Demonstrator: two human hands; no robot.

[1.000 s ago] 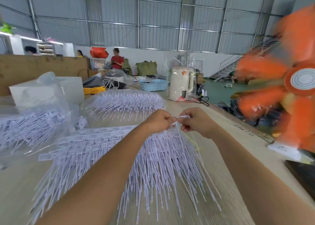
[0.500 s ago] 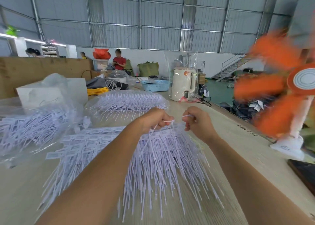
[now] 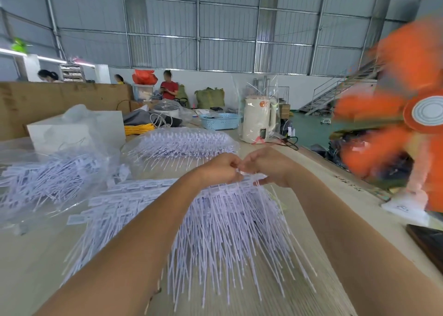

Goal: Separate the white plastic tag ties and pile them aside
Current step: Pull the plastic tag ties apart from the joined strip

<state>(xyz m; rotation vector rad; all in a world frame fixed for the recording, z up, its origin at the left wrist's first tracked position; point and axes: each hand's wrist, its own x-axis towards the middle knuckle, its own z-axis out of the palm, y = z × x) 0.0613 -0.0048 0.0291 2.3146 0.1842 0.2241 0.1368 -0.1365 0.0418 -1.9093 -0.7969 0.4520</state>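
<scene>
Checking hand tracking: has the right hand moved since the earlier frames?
Yes. The right hand has closed leftward onto the left hand; judged against the white kettle, the earlier gap between them is gone.

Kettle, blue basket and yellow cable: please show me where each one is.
kettle (image 3: 257, 121), head view, on its white body.
blue basket (image 3: 219, 121), head view, on its front wall.
yellow cable (image 3: 137, 128), head view, on the coil.

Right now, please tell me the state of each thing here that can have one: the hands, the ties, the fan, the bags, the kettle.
Left hand: curled, pinching the ties.
Right hand: curled, pinching the ties.
Tie bunch: fanned out on the table, top end held.
Fan: spinning, blades blurred.
Bagged ties: lying flat in clear plastic.
Kettle: upright, wrapped in plastic.
Blue basket: upright.
</scene>
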